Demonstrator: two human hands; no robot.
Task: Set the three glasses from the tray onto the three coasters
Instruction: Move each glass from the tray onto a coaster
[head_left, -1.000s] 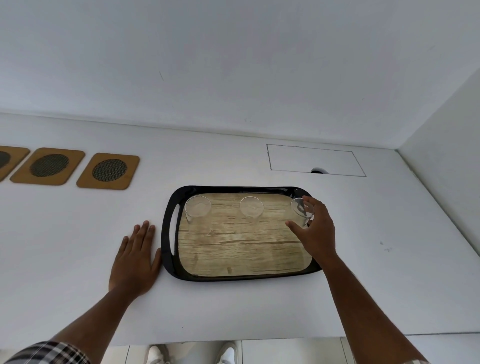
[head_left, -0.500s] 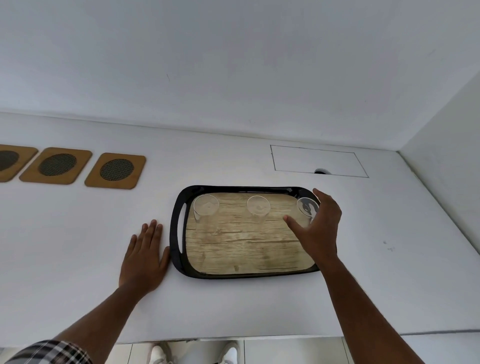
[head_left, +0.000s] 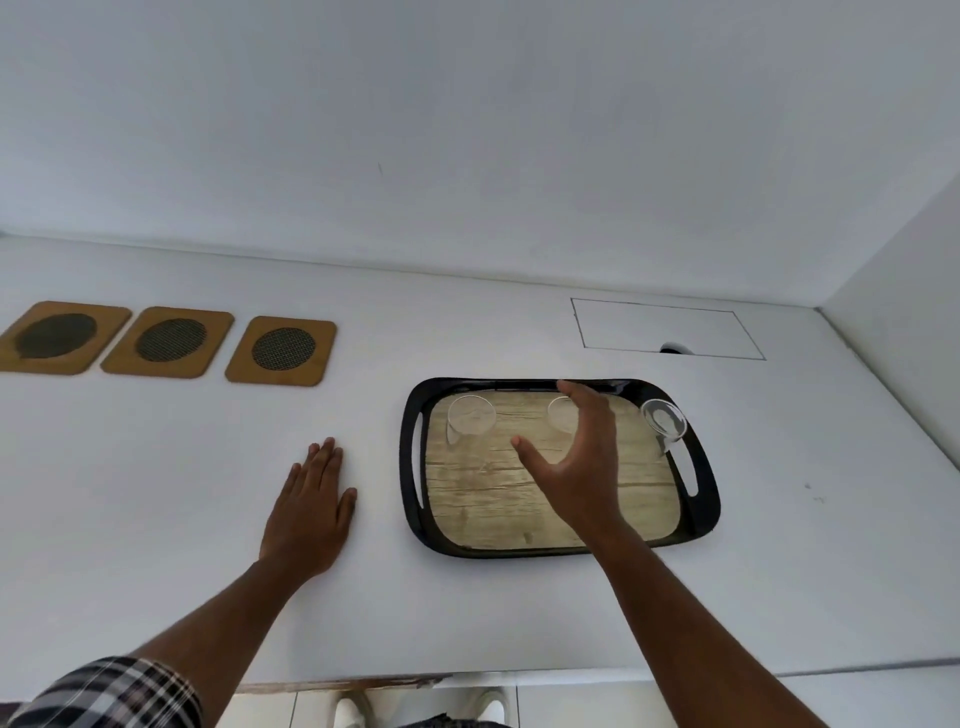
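A black tray with a wood-pattern floor holds three clear glasses along its far side. The left glass stands free. The middle glass is partly hidden behind my right hand, which hovers over the tray with fingers spread around it, gripping nothing. The right glass stands alone by the right handle. My left hand lies flat on the counter left of the tray. Three cork coasters with dark round centres sit far left: the left coaster, the middle coaster, the right coaster.
The white counter meets a wall at the back and a side wall on the right. A rectangular hatch outline with a small hole lies behind the tray. The counter's front edge runs below my forearms.
My right hand has left the right glass and shifted left to the middle glass. The view has panned left, showing all three coasters. The left hand stays flat.
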